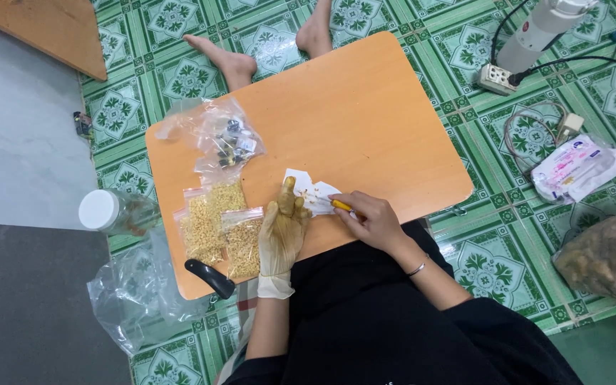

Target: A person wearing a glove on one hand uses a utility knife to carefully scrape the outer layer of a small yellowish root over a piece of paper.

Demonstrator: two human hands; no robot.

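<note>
Under right hand [373, 219], yellow tool [341, 206] mostly hidden.

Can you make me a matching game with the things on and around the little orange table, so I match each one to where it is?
Things:
1. yellow-handled tool
2. black-handled tool
3. clear jar with a white lid
4. white paper scrap

Places:
A. on the green tiled floor, beside the table's left edge
B. in the bare right hand
C. at the table's near left corner
D. under the fingertips of the gloved left hand

Pairs: 1-B, 2-C, 3-A, 4-D
</note>
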